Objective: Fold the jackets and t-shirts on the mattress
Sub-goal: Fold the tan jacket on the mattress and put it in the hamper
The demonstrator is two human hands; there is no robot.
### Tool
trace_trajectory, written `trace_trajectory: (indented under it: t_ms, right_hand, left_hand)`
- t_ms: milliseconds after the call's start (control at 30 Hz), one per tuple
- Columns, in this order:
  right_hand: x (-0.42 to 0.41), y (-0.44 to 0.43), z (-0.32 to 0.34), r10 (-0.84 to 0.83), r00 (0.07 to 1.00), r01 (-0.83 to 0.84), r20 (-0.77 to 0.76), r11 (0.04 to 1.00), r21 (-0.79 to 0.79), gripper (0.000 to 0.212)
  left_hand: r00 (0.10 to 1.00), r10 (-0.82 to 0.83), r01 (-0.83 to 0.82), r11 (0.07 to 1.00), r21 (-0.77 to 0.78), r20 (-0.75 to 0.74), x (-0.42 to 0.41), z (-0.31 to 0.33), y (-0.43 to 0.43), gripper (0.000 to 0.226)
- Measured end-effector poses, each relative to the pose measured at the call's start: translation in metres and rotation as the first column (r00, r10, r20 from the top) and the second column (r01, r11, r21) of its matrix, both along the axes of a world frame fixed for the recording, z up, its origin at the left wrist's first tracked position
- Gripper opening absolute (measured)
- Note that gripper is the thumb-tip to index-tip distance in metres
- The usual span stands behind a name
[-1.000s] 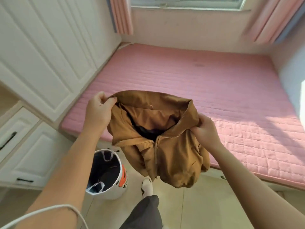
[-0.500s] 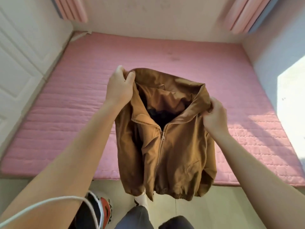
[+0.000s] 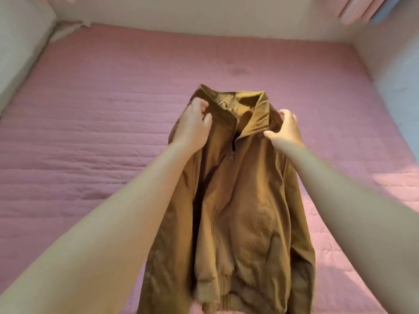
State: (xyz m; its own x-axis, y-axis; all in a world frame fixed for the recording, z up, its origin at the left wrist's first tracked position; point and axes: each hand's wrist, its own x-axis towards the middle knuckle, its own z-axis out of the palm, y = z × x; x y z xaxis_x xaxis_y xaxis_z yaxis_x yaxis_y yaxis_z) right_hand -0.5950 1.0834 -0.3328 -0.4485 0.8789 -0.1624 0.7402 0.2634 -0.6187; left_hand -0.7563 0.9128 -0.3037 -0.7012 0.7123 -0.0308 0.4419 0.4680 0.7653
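Head camera is showing 2 hands holding a brown jacket (image 3: 238, 211) by its shoulders. The left hand (image 3: 192, 129) is curling its fingers into the fabric; the right hand (image 3: 286, 130) is pinching it between thumb and fingers. The jacket is stretching front-up over the pink mattress (image 3: 90, 137), zipped, hem nearest the person.

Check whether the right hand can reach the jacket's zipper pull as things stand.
Probably yes, once it lets go: the right hand grips the brown jacket at the shoulder, near the zipper pull, which shows uncovered. The left hand holds the other collar side, clear of it.
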Motion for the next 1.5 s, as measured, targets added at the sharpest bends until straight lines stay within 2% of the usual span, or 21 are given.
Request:
trace_trajectory:
  t_ms: [67,167,267,333,400,467,533,600,633,733,833,900,1000,1033,1100,1167,1200,1300,1400,1500]
  right_hand:
    - [0.009,-0.007,-0.041,0.1,0.982,-0.078,0.159,0.987,-0.139,0.078]
    - [0.041,-0.045,-0.095,0.294,0.909,-0.221,0.294,0.94,-0.259,0.073]
    - [0.092,-0.106,-0.165,0.448,0.836,-0.292,0.317,0.853,-0.433,0.068]
    - [0.128,-0.147,-0.192,0.485,0.814,-0.306,0.319,0.825,-0.475,0.072]
    - [0.164,-0.182,-0.214,0.522,0.777,-0.314,0.351,0.805,-0.503,0.087]
    - [0.199,-0.209,-0.226,0.603,0.676,-0.364,0.424,0.773,-0.519,0.108]
    - [0.23,-0.227,-0.235,0.68,0.531,-0.453,0.505,0.732,-0.51,0.124]
    - [0.257,-0.235,-0.245,0.684,0.442,-0.502,0.581,0.725,-0.471,0.128]
    - [0.267,-0.236,-0.25,0.664,0.434,-0.517,0.608,0.737,-0.435,0.125]
    - [0.281,-0.235,-0.262,0.621,0.487,-0.555,0.615,0.763,-0.332,0.11]
    - [0.28,-0.236,-0.268,0.61,0.469,-0.579,0.639,0.759,-0.299,0.102]
    - [0.279,-0.241,-0.27,0.61,0.421,-0.59,0.672,0.746,-0.309,0.104]
    - [0.283,-0.245,-0.27,0.595,0.363,-0.607,0.717,0.735,-0.303,0.106]
    - [0.286,-0.244,-0.268,0.581,0.393,-0.599,0.713,0.75,-0.281,0.098]
    - [0.292,-0.235,-0.262,0.515,0.552,-0.544,0.656,0.818,-0.185,0.073]
    - [0.302,-0.221,-0.254,0.376,0.705,-0.411,0.601,0.908,-0.086,0.057]
    - [0.311,-0.213,-0.25,0.298,0.748,-0.335,0.593,0.941,-0.051,0.055]
    - [0.344,-0.194,-0.236,0.164,0.805,-0.202,0.57,0.979,0.004,0.055]
    - [0.371,-0.192,-0.232,0.095,0.873,-0.099,0.478,0.995,-0.018,0.06]
    - [0.385,-0.205,-0.237,0.074,0.898,-0.036,0.434,0.995,-0.096,0.063]
  left_hand:
    - [0.991,-0.134,0.134,0.988,-0.081,-0.004,0.023,-0.057,-0.022,0.029]
    - [0.966,-0.246,0.257,0.943,-0.213,0.079,0.07,-0.13,-0.075,0.032]
    - [0.928,-0.272,0.354,0.856,-0.377,0.253,0.124,-0.197,-0.136,0.042]
    - [0.893,-0.292,0.425,0.797,-0.429,0.343,0.158,-0.22,-0.169,0.064]
    - [0.857,-0.31,0.49,0.738,-0.464,0.412,0.187,-0.241,-0.197,0.096]
    - [0.843,-0.365,0.533,0.664,-0.525,0.394,0.208,-0.255,-0.214,0.12]
    - [0.833,-0.433,0.55,0.583,-0.598,0.344,0.222,-0.266,-0.224,0.13]
    - [0.836,-0.463,0.531,0.549,-0.645,0.294,0.23,-0.276,-0.228,0.129]
    - [0.838,-0.471,0.521,0.542,-0.659,0.274,0.232,-0.28,-0.229,0.126]
    - [0.858,-0.469,0.467,0.548,-0.694,0.207,0.231,-0.289,-0.23,0.115]
    - [0.918,-0.38,0.326,0.561,-0.761,0.113,0.228,-0.294,-0.234,0.108]
    - [0.953,-0.294,0.228,0.558,-0.798,0.067,0.228,-0.295,-0.241,0.103]
    - [0.972,-0.229,0.105,0.6,-0.793,-0.044,0.226,-0.295,-0.255,0.082]
    - [0.967,-0.237,0.08,0.62,-0.781,-0.089,0.225,-0.296,-0.26,0.071]
    - [0.947,-0.27,0.047,0.646,-0.762,-0.171,0.221,-0.299,-0.269,0.05]
    - [0.944,-0.251,0.011,0.669,-0.743,-0.212,0.216,-0.298,-0.277,0.04]
    - [0.95,-0.224,-0.008,0.68,-0.733,-0.218,0.213,-0.297,-0.281,0.04]
    - [0.958,-0.135,-0.083,0.716,-0.693,-0.254,0.204,-0.284,-0.301,0.042]
    - [0.969,-0.006,-0.155,0.76,-0.632,-0.245,0.2,-0.275,-0.329,0.038]
    - [0.977,-0.08,-0.069,0.761,-0.645,-0.2,0.207,-0.275,-0.336,0.045]
